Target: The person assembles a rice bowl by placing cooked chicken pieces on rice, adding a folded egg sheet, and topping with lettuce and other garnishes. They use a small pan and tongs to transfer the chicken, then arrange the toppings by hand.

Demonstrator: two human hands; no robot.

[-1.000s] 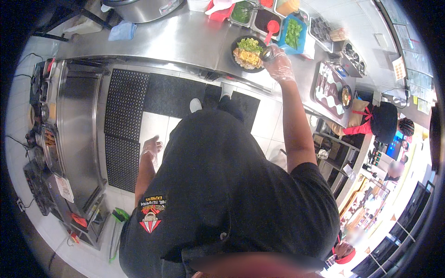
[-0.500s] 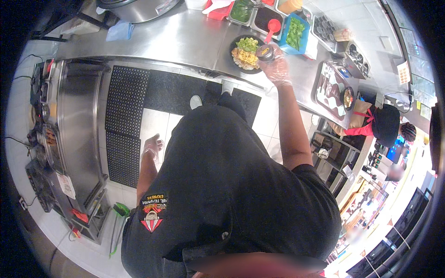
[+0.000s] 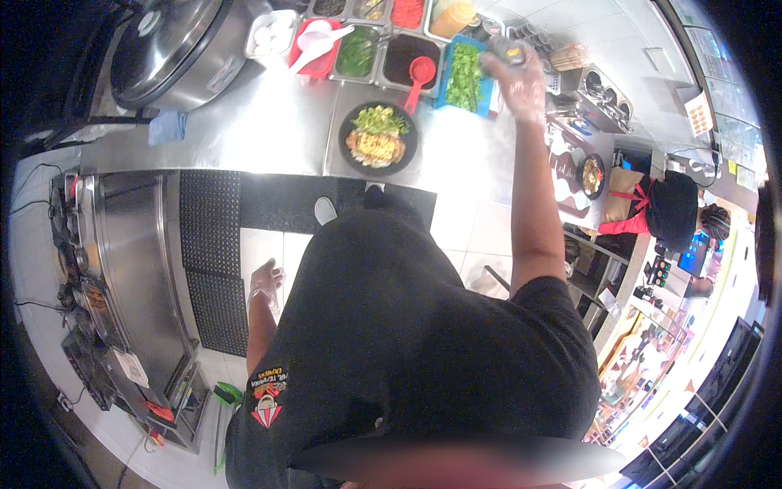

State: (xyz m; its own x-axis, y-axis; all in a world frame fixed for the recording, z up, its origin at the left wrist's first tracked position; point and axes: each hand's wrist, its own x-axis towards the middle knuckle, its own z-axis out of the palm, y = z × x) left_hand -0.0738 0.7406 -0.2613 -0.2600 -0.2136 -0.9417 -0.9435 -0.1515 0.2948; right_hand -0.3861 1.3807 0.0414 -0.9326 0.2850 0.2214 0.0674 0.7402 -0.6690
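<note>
My right hand (image 3: 521, 88), in a clear glove, is raised past the counter's right part, closed around a small dark jar (image 3: 511, 54) with a yellow mark. Beside it stands a blue container (image 3: 482, 106) of chopped green leaves (image 3: 464, 72). A black plate (image 3: 408, 158) sits near the counter's front edge, apart from both hands. On it lie a golden-yellow topped food (image 3: 376, 148) and chopped greens (image 3: 380, 121). My left hand (image 3: 266, 280), also gloved, hangs low at my side with nothing visible in it, its fingers loosely apart.
A red scoop (image 3: 421, 72) rests over a tub of dark food (image 3: 397, 57). Further left are a tub of greens (image 3: 356, 50), a white ladle (image 3: 319, 50), eggs (image 3: 274, 34) and a large steel cooker (image 3: 167, 57). A co-worker (image 3: 672, 210) stands right, near a tray (image 3: 564, 181).
My right hand has lifted the jar away from over the plate, moving it up and right past the leaf container. My view has shifted, so the counter shows lower. My left hand stays low.
</note>
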